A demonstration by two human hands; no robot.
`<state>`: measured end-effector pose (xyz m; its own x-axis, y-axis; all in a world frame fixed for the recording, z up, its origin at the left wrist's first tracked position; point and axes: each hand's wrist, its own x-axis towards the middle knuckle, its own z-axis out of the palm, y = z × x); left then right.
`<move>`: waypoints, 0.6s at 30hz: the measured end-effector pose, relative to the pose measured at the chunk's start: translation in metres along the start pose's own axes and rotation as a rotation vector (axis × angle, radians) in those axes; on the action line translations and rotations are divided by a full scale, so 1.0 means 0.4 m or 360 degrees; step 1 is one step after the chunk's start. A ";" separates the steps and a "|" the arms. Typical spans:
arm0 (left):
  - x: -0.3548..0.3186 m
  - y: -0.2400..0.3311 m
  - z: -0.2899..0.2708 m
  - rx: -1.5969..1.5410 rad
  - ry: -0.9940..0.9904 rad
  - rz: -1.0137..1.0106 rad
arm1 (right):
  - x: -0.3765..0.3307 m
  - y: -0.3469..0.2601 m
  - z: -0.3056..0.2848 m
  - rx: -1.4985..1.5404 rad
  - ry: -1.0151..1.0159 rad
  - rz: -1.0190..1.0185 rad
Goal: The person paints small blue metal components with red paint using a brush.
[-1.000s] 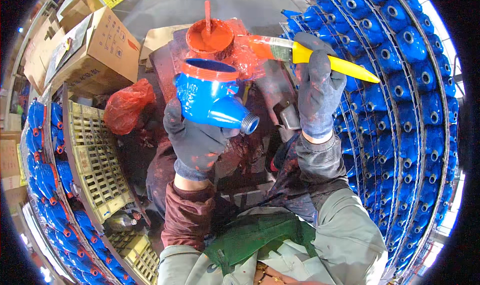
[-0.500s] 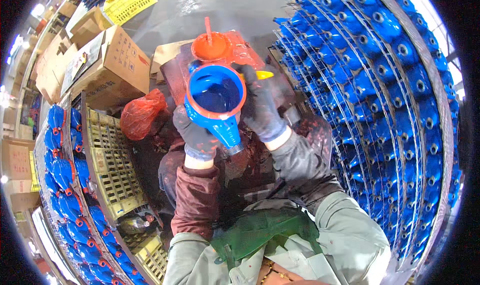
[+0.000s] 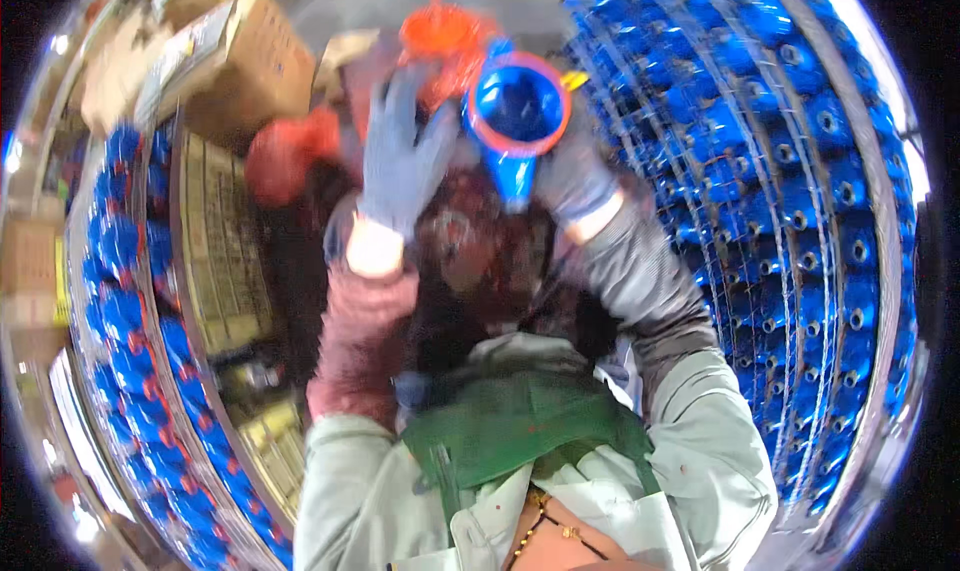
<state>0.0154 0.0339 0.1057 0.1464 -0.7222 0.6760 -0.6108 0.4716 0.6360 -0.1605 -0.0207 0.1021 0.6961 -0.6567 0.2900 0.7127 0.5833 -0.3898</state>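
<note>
A glossy blue funnel-shaped casting [image 3: 513,183], hollow with an orange-red rim, is tilted with its mouth toward me. My gloved right hand [image 3: 580,181] holds it from the right side; the fingers are partly hidden behind it. A yellow tip [image 3: 574,80] of some slim tool sticks out beyond that hand. To the left, my gloved left hand [image 3: 405,161] is raised with fingers spread, apart from the casting and holding nothing. Behind the casting stands an orange-red paint dish [image 3: 445,33] with a stick upright in it.
Racks of blue castings [image 3: 780,211] rise close on my right. More blue castings with red rims [image 3: 125,336] line the left, beside a pale yellow slatted crate [image 3: 225,241]. A red plastic bag [image 3: 290,156] and cardboard boxes [image 3: 250,66] stand at the far left.
My left hand has let go of the casting and opened, moving up. My right hand has carried the casting to the right and slightly up. The view is blurred by motion.
</note>
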 end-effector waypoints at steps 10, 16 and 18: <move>-0.473 -0.197 -0.397 0.0108 0.0211 -0.1338 | -0.096 -0.197 -0.201 -0.2288 0.0528 -0.0335; -1.087 -0.327 -0.470 0.1143 -0.0153 -0.1461 | -0.096 -0.128 -0.253 -0.1623 0.0704 -0.0158; -0.968 -0.350 -0.329 0.0857 -0.0157 -0.1539 | -0.120 -0.177 -0.242 -0.1787 0.0754 -0.0177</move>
<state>0.1468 0.3140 -0.1961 0.6956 -0.7155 -0.0652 -0.5344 -0.5759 0.6186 -0.2527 -0.0765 0.0311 0.3686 -0.9226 0.1142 0.1324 -0.0695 -0.9888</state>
